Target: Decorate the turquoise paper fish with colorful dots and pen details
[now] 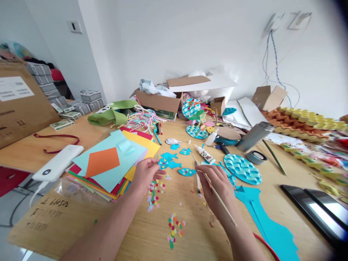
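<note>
My left hand (147, 171) is closed in a pinch, its fingertips at the edge of a small blue paper fish (163, 164) with light triangles on it. Another blue fish (169, 156) lies just behind, overlapping in view. In my right hand (217, 185) is a thin pale wooden stick (217, 195), its tip pointing away from me toward the fish. Between the hands lies a dotted blue fish (186, 172). Small colored paper dots (153, 195) are scattered below my left fingers, with a second group (174, 228) nearer me. A pen-like tool (198, 184) lies beside my right fingers.
Stacked colored paper (108, 163) and a white power bank (58, 162) are at left. A glue bottle (205, 154), a woven blue oval (243, 169), a tape roll (256, 157) and a steel flask (255, 136) stand or lie at right. Large blue cut paper (269, 224) and dark tablets (312, 210) lie near right.
</note>
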